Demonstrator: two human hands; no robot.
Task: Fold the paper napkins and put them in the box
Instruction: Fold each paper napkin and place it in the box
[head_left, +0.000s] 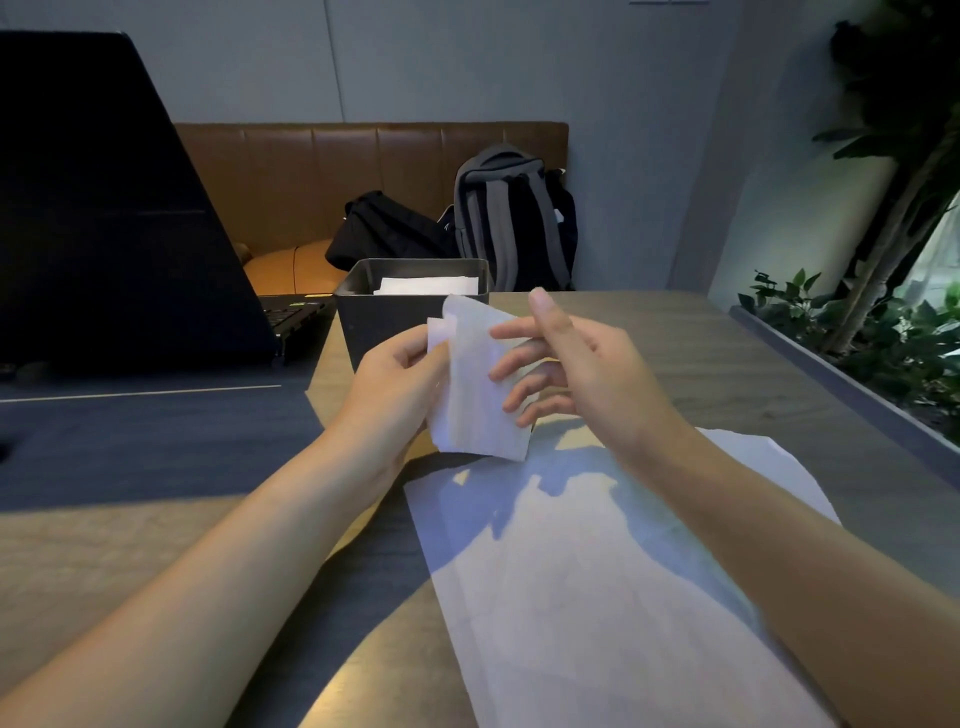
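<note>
A folded white napkin (475, 384) is held upright in the air just in front of the dark box (387, 322). My left hand (400, 371) pinches its left edge near the top. My right hand (566, 358) touches the napkin's right side with spread, nearly straight fingers, the thumb raised clear of it. Folded white napkins (426, 285) lie inside the box. A stack of unfolded white napkins (592, 582) lies flat on the table under my right forearm.
An open black laptop (104, 218) stands at the left on the wooden table (753, 364). Behind the table are a brown bench (363, 171), a black bag (384, 234) and a grey backpack (514, 218). A planter with green plants (883, 332) runs along the right edge.
</note>
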